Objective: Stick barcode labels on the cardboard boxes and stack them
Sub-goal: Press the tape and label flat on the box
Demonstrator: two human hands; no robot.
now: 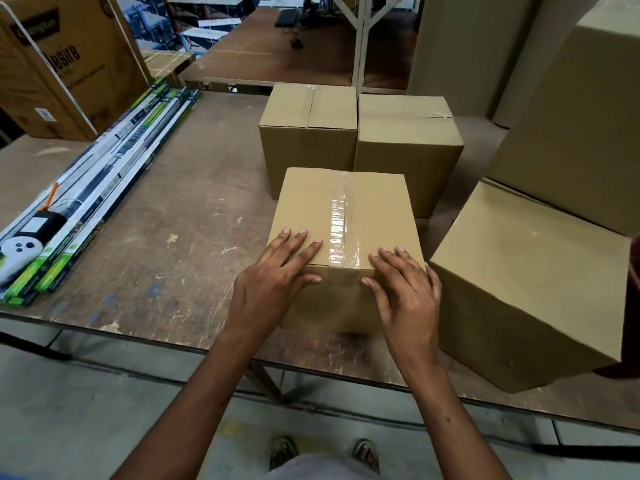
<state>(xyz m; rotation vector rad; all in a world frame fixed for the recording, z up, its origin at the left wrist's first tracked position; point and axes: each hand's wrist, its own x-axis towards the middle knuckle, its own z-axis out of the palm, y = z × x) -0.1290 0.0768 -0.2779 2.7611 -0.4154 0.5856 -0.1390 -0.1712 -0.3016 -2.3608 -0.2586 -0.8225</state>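
A taped cardboard box (374, 206) sits near the front edge of the wooden table (166, 237). My left hand (277, 278) lies flat on its near left top corner, fingers spread. My right hand (405, 289) rests on its near right corner, fingers over the top and thumb on the front face. Clear tape (337, 233) runs down the middle of the lid between my hands. Behind it stand two more taped boxes, one on the left (308, 133) and one on the right (408, 147). No barcode label is visible.
A larger box (526, 282) sits at the table's right front corner, with a taller one (581, 126) behind it. Long tube-light packs (104, 181) and a white controller (19, 252) lie on the left. A big printed carton (59, 64) stands at the back left.
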